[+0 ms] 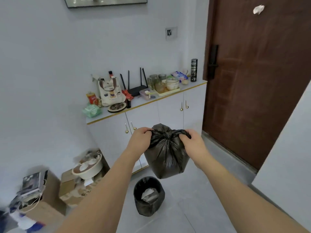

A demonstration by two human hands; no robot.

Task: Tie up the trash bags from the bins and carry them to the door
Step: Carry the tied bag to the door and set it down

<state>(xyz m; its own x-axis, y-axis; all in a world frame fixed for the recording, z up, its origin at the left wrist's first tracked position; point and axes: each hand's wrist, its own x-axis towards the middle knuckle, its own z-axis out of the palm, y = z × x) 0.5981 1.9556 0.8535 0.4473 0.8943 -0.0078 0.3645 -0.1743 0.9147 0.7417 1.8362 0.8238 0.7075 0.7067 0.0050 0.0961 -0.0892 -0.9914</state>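
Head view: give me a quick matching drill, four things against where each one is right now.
Things:
1. trash bag
2. bin
3. router
4. door

Places:
A. on the cabinet top
B. on the floor, below the bag
C. at the right, closed
D. in the air, gripped by left hand and right hand

Pairs: 1-D, 2-B, 3-A, 4-C

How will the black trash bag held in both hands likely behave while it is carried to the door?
The trash bag is thin creased plastic, so probably floppy and swaying. It bulges only modestly, hanging from the left hand and right hand, so likely light. The gathered top looks grippable, though thin film could tear.
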